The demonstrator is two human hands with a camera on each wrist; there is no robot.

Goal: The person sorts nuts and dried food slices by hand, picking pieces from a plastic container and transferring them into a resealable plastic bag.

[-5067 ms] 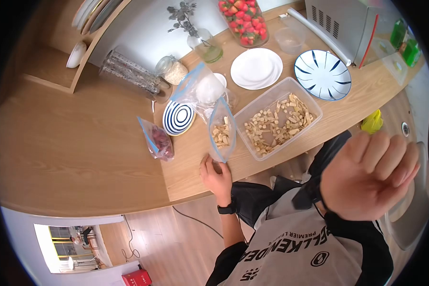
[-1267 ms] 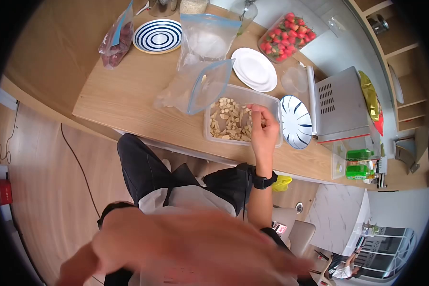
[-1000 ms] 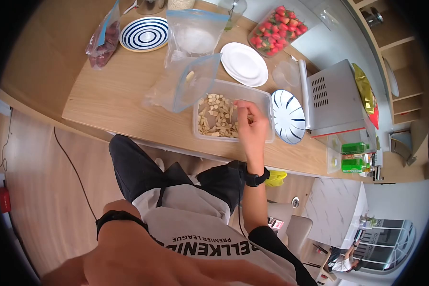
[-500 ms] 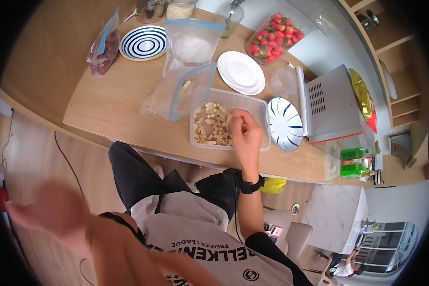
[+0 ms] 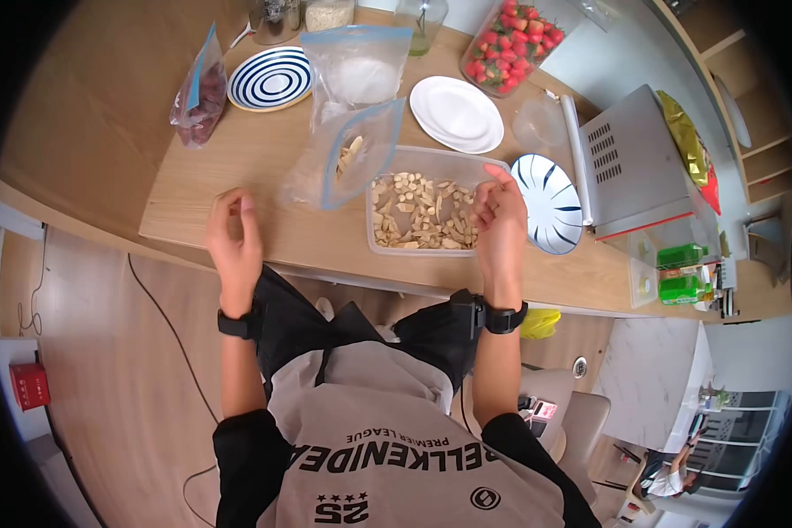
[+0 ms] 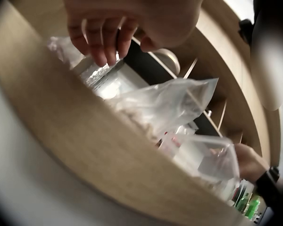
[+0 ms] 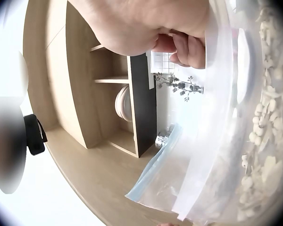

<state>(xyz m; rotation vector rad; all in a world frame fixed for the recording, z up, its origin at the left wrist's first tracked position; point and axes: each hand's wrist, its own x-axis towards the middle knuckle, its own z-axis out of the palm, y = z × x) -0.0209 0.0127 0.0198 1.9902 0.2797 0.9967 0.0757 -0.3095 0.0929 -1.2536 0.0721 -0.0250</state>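
My left hand (image 5: 236, 233) is raised over the table's front left part. Its fingers bend loosely, with a gap between them and the thumb, and nothing is in it. My right hand (image 5: 500, 216) is at the right end of a clear plastic container (image 5: 431, 253), fingers partly curled by its rim and index finger straighter; no held item shows. Pale chopped sticks and round slices (image 5: 422, 207) cover much of the container's bottom. Against its left side lies a zip bag (image 5: 326, 167) with its mouth spread open, several pale pieces showing inside. Behind it another zip bag (image 5: 361, 53) holds something white.
A blue-ringed plate (image 5: 271, 79) and a bag of dark red contents (image 5: 201, 110) are at the left. Behind the container are white plates (image 5: 458, 114) and a strawberry box (image 5: 512, 48). A striped dish (image 5: 547, 204) and a grey appliance (image 5: 616, 167) stand right.
My left hand has moved from close under the camera to over the table's left front. My right hand has shifted from over the pieces to the container's right rim. More pieces show in the bag.
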